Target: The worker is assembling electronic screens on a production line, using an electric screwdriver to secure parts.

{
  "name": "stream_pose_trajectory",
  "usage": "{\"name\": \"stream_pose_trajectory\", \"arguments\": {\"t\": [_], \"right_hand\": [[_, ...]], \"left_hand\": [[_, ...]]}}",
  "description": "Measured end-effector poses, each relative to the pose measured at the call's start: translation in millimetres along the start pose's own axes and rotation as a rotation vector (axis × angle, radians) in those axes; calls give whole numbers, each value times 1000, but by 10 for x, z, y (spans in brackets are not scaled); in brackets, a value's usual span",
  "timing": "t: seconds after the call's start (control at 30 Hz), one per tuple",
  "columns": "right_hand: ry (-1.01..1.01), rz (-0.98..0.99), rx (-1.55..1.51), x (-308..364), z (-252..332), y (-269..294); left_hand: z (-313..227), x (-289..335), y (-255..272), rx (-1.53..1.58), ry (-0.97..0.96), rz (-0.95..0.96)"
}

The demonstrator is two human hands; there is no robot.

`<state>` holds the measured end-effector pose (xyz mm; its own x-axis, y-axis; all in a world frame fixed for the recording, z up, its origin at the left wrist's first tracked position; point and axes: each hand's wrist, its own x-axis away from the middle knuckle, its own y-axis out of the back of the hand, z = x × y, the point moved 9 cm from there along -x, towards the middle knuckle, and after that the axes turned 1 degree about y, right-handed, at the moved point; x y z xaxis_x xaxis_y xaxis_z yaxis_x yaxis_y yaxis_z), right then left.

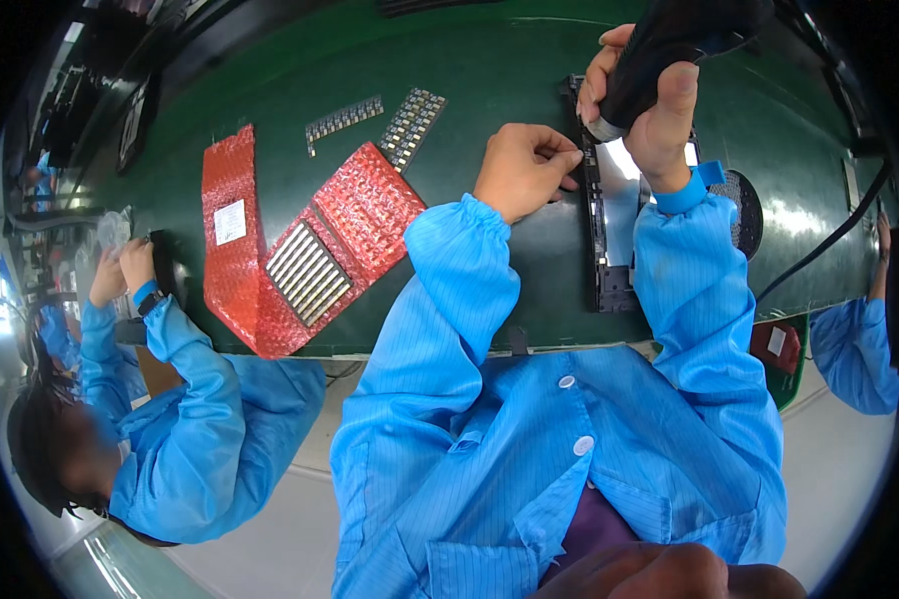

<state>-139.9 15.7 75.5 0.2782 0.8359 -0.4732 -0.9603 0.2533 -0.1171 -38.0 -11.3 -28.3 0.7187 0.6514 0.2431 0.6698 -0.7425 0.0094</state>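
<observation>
My right hand is wrapped round a thick black handheld tool with a paler round end; its exact kind is not plain. That end points down over a flat black-framed device part with a shiny, light-reflecting panel. My right hand and sleeve cover much of the part. At the part's left edge, my left hand is closed in a pinch, thumb and fingers together. Whatever lies between those fingertips is hidden or too small to make out. A blue band circles my right wrist.
Left of my hands lie red bubble-wrap pouches, a tray of pale strips and sheets of small parts. A round black mesh object and a black cable are at right. A co-worker sits at left.
</observation>
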Motion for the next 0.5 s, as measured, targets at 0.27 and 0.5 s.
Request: {"name": "stream_pose_trajectory", "arguments": {"t": [0.27, 0.5], "right_hand": [[46, -42, 65, -30, 113, -25], [54, -70, 40, 25, 107, -10]], "left_hand": [[-14, 14, -8, 4, -2, -3], [-13, 17, 7, -16, -6, -6]]}}
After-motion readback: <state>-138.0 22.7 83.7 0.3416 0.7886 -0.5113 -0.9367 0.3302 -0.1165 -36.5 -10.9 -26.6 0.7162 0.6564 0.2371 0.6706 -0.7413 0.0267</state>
